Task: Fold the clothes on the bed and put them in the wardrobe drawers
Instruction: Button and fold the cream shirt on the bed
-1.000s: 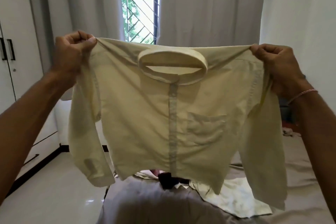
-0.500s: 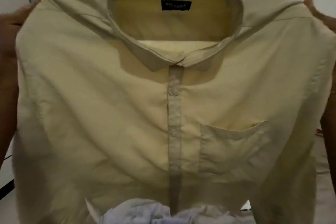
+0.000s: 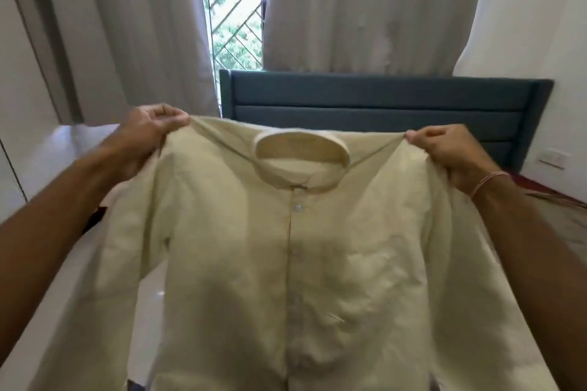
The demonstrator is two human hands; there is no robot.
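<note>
Pale yellow shirt (image 3: 286,263) hangs spread out, front facing the camera, before a dark headboard (image 3: 381,105), its shoulders pinched by the left hand (image 3: 149,130) and right hand (image 3: 451,152).

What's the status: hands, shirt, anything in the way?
Hands: left hand and right hand each pinch a shoulder of the cream shirt. Shirt held up spread, not yet folded. Nothing seen in the way.
</note>
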